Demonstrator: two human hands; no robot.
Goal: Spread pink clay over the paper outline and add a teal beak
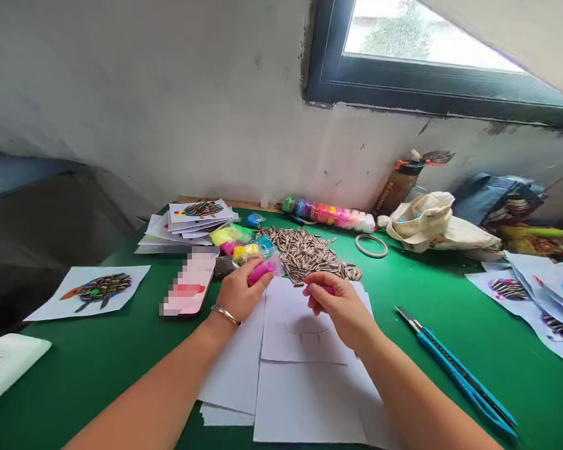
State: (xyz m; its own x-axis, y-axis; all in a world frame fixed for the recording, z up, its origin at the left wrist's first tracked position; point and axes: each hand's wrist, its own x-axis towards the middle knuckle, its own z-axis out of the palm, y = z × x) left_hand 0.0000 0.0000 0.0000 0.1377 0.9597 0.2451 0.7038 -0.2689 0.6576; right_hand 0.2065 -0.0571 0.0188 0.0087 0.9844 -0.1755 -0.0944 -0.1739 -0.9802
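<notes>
My left hand (238, 295) is closed around a lump of pink clay (261, 272) in clear wrap, just left of the white paper sheets (304, 381). My right hand (338, 307) pinches a small pink clay piece (328, 290) above a sheet with a faint pencil outline (306, 325). A pile of striped sunflower seeds (304, 251) lies just beyond both hands. Small bags of coloured clay (237, 242) sit next to my left hand.
On the green table (426, 300): a phone (190, 289), a seed picture (96, 290) at left, a stack of finished pictures (194, 219), a row of clay tubs (328, 214), a tape ring (371, 245), a blue utility knife (455, 369), a cloth bag (431, 222), more pictures (539, 297) at right.
</notes>
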